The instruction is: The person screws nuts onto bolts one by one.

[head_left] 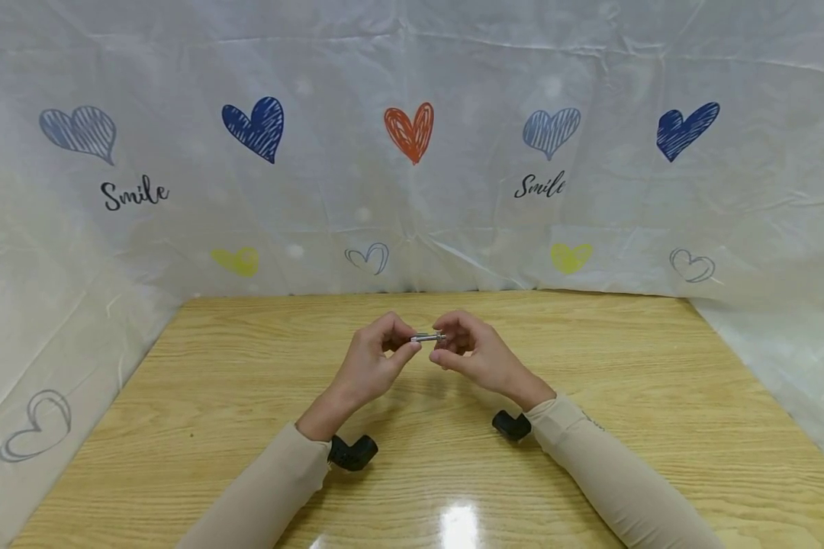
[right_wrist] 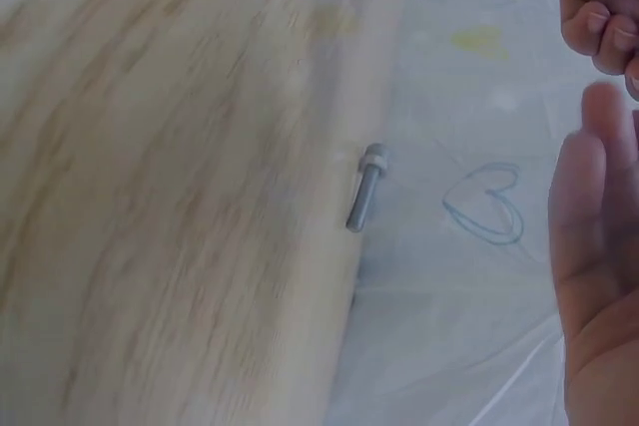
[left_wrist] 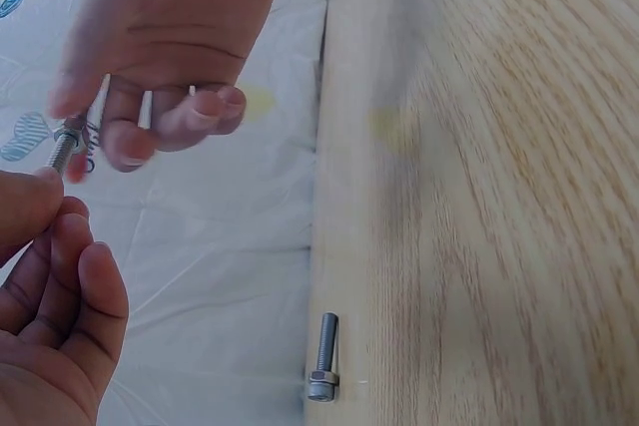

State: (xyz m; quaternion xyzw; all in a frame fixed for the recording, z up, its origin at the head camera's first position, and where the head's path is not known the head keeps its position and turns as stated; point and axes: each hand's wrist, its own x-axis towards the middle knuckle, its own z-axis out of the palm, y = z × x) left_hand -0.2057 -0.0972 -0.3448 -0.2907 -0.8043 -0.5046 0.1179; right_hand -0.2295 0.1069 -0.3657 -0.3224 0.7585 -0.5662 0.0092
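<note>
My left hand pinches a small metal bolt between thumb and forefinger, its shaft lying level and pointing right. In the left wrist view a nut sits near the bolt's far end. Around that end is my right hand, its thumb and forefinger spread apart with a gap between them. Blur keeps me from telling whether a right fingertip touches the nut. On the table lies a second bolt with a nut by its head, also in the right wrist view; the hands seem to hide it in the head view.
The wooden table reaches back to a white cloth printed with hearts and the word Smile. A black wrist mount hangs at the left cuff, another mount at the right cuff.
</note>
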